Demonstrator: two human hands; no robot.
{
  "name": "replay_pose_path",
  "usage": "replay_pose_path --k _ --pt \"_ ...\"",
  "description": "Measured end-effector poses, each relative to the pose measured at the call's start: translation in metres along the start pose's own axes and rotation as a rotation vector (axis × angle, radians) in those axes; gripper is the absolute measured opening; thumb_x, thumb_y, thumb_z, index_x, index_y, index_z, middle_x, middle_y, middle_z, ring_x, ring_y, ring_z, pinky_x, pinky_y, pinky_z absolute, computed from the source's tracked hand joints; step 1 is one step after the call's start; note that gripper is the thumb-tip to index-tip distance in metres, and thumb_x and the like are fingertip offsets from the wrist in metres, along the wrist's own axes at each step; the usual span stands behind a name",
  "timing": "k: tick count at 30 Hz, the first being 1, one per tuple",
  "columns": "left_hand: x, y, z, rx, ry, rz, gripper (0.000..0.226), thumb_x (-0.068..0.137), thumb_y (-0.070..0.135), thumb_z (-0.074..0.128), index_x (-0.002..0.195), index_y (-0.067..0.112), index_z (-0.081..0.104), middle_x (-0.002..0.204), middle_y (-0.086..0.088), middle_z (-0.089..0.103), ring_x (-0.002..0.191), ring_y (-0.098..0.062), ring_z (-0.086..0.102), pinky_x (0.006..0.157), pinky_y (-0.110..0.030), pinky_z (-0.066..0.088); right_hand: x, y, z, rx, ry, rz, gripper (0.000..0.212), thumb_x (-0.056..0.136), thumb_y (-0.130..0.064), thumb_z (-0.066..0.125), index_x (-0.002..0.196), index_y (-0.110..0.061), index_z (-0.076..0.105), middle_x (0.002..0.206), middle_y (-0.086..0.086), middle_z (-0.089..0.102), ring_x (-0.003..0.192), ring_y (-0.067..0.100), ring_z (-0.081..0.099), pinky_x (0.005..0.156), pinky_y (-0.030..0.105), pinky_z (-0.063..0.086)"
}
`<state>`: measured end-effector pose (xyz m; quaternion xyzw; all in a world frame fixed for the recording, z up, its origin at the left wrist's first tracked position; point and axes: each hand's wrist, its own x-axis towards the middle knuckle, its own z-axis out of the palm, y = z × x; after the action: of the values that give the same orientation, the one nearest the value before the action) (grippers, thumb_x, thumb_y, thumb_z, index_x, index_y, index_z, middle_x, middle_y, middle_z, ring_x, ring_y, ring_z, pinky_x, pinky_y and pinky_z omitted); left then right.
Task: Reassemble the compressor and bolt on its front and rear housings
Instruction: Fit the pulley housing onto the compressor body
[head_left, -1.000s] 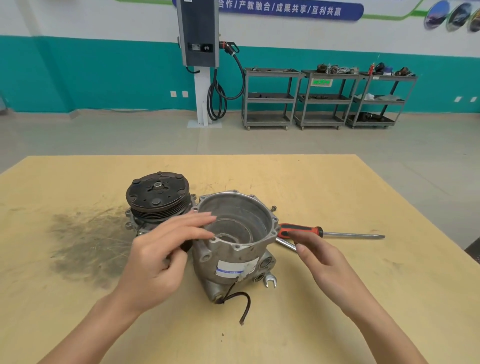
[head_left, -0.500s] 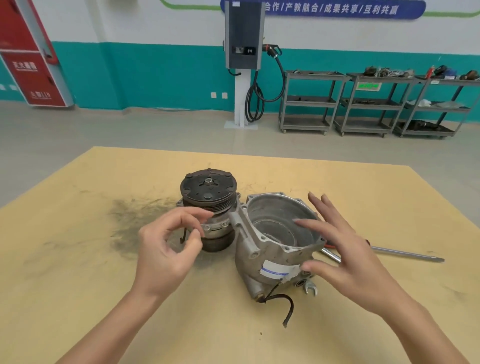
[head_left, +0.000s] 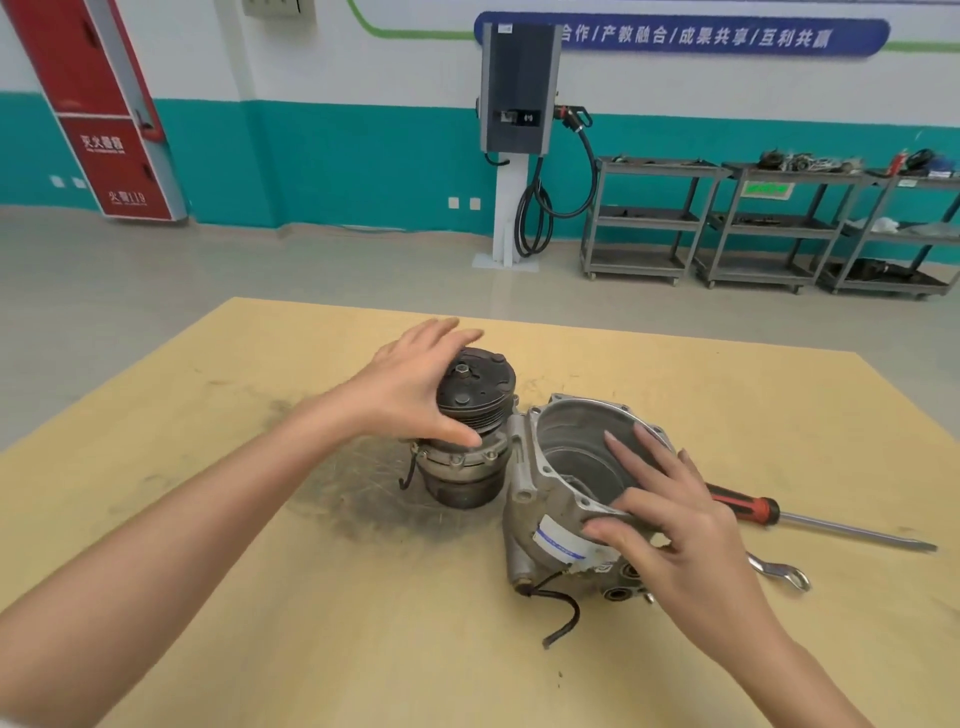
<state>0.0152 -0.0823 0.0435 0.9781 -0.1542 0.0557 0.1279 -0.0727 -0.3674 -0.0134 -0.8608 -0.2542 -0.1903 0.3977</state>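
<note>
The step in hand looks like joining the two halves of the compressor. The left hand (head_left: 410, 395) curls its fingers (head_left: 447, 431) round the black pulley (head_left: 475, 392) on top of the front part (head_left: 460, 467), which stands upright near the middle of the desk (head_left: 260, 364), on a dark smudge (head_left: 353, 493) in the surface. The right hand (head_left: 670, 525) grasps the near rim of the housing (head_left: 566, 467), thumb on the outer wall beside the white label (head_left: 558, 540) and fingers reaching into the open bore. The housing lies just beside the front part, tilted, mouth up and toward the desk's far edge; whether the two touch I cannot tell.

The next move probably calls for lifting the front part by the pulley, swinging it over the bore and lowering it straight in, with the bolt holes on the two flanges lined up, while the right hand steadies the housing. The right fingers inside the bore would stand in the way and would have to shift to the outside first.

A short black wire (head_left: 561, 618) trails from the housing toward the near edge and could snag. A red-handled screwdriver (head_left: 769, 514) and a small spanner (head_left: 779, 569) lie toward the right edge, behind the right hand. No bolts are plainly visible.
</note>
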Motion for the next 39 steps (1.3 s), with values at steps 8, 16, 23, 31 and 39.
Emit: replay_pose_path --k 8,16,23,31,39 --pt "0.034 -0.003 -0.008 0.118 -0.289 0.152 0.103 0.073 0.066 0.071 0.153 0.038 0.011 0.151 0.002 0.03 0.137 -0.023 0.029 0.11 -0.046 0.035 -0.001 0.0 0.013 -0.056 0.157 -0.084 0.045 0.083 -0.049 0.056 0.061 -0.01 0.063 0.137 0.0 0.055 0.142 0.018 0.034 0.114 0.061 0.022" --pt "0.042 -0.007 -0.014 0.113 -0.251 0.142 0.103 0.07 0.068 0.067 0.154 0.028 0.023 0.142 -0.004 0.046 0.126 -0.026 0.044 0.099 -0.039 0.041 0.01 0.001 0.024 -0.047 0.171 -0.085 0.046 0.082 -0.049 0.056 0.061 -0.01 0.064 0.136 0.001 0.055 0.142 0.019 0.034 0.112 0.064 0.023" --pt "0.042 -0.029 -0.02 -0.047 -0.211 0.031 0.099 0.079 0.057 0.074 0.156 0.024 0.023 0.144 -0.001 0.051 0.122 -0.021 0.05 0.096 -0.032 0.041 0.015 0.003 0.029 -0.06 0.188 -0.094 0.046 0.082 -0.049 0.057 0.06 -0.01 0.062 0.135 0.003 0.056 0.141 0.022 0.035 0.112 0.065 0.023" --pt "0.024 -0.055 -0.03 0.21 -0.262 0.102 0.112 0.061 0.08 0.056 0.155 0.031 0.02 0.122 0.005 0.05 0.11 -0.02 0.048 0.09 -0.041 0.047 0.032 0.006 0.04 -0.074 0.17 -0.074 0.048 0.081 -0.053 0.058 0.061 -0.009 0.063 0.136 0.003 0.054 0.142 0.023 0.033 0.113 0.062 0.022" --pt "0.012 -0.068 -0.03 0.126 -0.286 0.055 0.108 0.074 0.068 0.069 0.156 0.038 0.005 0.146 0.005 0.03 0.133 -0.02 0.028 0.11 -0.035 0.032 0.04 -0.004 0.039 -0.102 0.086 0.001 0.04 0.078 -0.051 0.058 0.075 -0.012 0.068 0.137 0.003 0.053 0.144 0.022 0.029 0.116 0.062 0.012"
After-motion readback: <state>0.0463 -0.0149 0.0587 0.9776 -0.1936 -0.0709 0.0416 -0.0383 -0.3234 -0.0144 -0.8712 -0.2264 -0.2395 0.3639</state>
